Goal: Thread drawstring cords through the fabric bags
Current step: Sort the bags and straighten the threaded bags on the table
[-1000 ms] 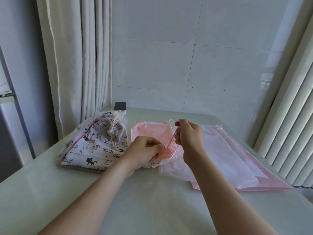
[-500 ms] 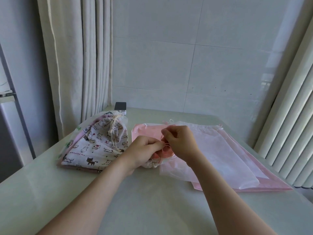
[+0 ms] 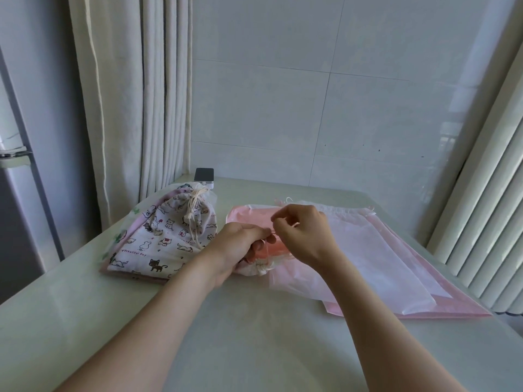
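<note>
L hand (image 3: 240, 246) grips 1 pink bag (image 3: 276, 249), R hand (image 3: 307, 236) pinches 1 cord (image 3: 267, 246).

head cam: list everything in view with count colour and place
cat-print bag: 1, white with beige tie, table left
small bag: 1, pink and white, bunched, table centre
pink cord: 1, thin, at small bag's mouth
flat bags: several, pink and white, stacked, table right
dark device: 1, black, behind cat-print bag
table: 1, pale
curtain: 1, cream, back left
left hand: grips small bag
right hand: pinches pink cord
</note>
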### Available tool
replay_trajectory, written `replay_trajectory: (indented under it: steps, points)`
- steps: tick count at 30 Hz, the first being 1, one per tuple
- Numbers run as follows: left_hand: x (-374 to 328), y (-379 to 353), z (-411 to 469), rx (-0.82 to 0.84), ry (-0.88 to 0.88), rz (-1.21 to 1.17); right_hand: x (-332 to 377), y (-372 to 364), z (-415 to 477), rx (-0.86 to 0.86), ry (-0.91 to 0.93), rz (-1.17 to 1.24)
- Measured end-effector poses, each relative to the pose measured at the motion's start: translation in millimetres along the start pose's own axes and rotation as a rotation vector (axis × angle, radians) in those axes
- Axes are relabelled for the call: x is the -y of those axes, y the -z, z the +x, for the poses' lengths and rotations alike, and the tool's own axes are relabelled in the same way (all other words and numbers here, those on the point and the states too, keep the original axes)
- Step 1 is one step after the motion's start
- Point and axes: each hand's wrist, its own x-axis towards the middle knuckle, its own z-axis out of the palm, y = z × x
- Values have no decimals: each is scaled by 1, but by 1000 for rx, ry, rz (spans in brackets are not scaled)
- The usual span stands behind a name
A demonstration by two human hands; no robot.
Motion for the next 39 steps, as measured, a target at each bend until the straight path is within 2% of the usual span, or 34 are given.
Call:
replay_trajectory:
  steps: [3, 7, 12, 16, 20, 24, 26, 28, 30, 35, 39]
  points:
    - [3, 0, 3, -15, -4, -25, 4, 0, -6, 83, 150, -49]
    - [4, 0, 5, -16, 8, -116, 1, 4, -5, 7, 304, -191]
    - [4, 2, 6, 18, 11, -193, -3, 5, -5, 5, 361, -295]
    - [4, 2, 4, 16, 15, -159, -4, -1, -3, -34, 400, -339]
    - [-1, 3, 2, 31, 22, -145, -4, 0, -3, 6, 482, -507]
    - [2, 3, 2, 145, 18, -130, -5, -1, -1, -4, 511, -597]
    - [2, 0, 0, 114, -1, -22, -6, -1, 0, -16, 496, -640]
    - [4, -1, 0, -35, -11, 83, -9, 0, 0, -8, 451, -645]
    - [3, 1, -1, -172, -104, 152, -12, 0, 2, 13, 384, -625]
    - [5, 2, 1, -235, -299, 337, -16, -3, 4, 80, 243, -516]
    - [7, 4, 3, -343, -524, 479, -18, -6, 6, 179, 157, -343]
